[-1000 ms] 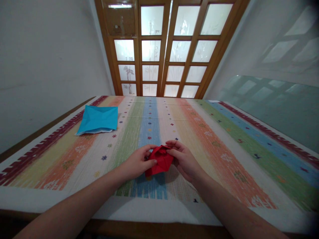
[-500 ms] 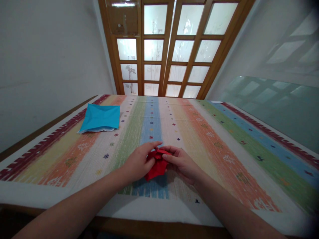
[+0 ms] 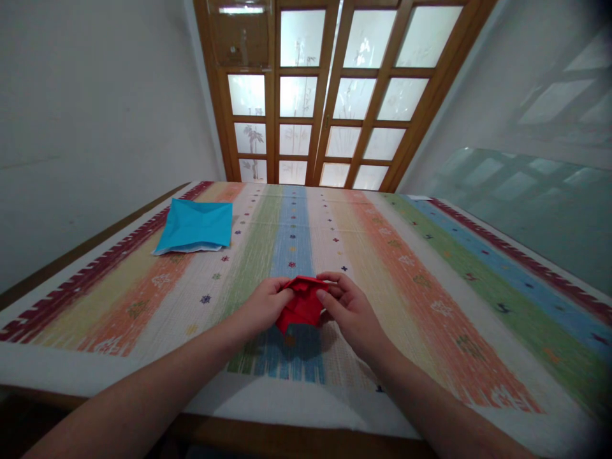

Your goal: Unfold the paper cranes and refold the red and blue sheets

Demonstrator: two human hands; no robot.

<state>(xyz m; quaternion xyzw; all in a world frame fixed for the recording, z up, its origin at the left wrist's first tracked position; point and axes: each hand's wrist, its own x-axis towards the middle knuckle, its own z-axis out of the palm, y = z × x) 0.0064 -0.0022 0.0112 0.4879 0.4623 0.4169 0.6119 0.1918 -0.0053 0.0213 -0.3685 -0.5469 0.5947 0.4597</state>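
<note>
A piece of folded red paper (image 3: 302, 308) is held between both hands just above the tablecloth, near the table's front edge. My left hand (image 3: 270, 301) pinches its left side, the thumb lying on the face towards me and the fingers mostly hidden behind. On the opposite side, my right hand (image 3: 348, 307) grips the paper with the thumb in front and the fingers curled behind. Creases and raised flaps show along the paper's upper part, and its lower edge is notched.
A stack of blue paper (image 3: 196, 226) with white edges lies at the far left of the striped tablecloth (image 3: 248, 274). Along the right side stands a pale glass panel (image 3: 530, 204). Wooden doors (image 3: 318, 95) with frosted panes rise behind the table.
My left fingers have come down from the paper's top to its left side. The red paper is spread wider and tilted up, showing more of its face. The view has shifted slightly.
</note>
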